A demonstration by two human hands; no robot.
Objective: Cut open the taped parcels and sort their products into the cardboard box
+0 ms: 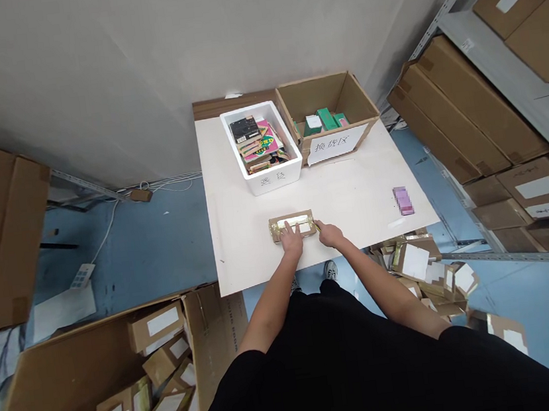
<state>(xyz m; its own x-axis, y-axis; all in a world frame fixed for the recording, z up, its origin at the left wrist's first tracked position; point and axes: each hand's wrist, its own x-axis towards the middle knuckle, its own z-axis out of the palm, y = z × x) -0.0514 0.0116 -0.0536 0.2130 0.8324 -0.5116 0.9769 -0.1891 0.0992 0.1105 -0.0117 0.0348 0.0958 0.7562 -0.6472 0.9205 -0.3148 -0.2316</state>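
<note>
Steadying the taped parcel (301,218) on the surface (348,196), we lay our left hand (291,239) across its top with fingers spread, pressing rather than gripping. Our right hand (329,233) is closed around a thin tool (316,226), too small to name for certain, at the parcel's right end. The parcel lies near our side of the surface, in front of the white tub (274,180) and the cardboard box (321,96), with a purple packet (403,201) well apart to the right. We judge that the step in hand is cutting into that end; the next move calls for firm pressure from the left hand, clear of the tool's path.
</note>
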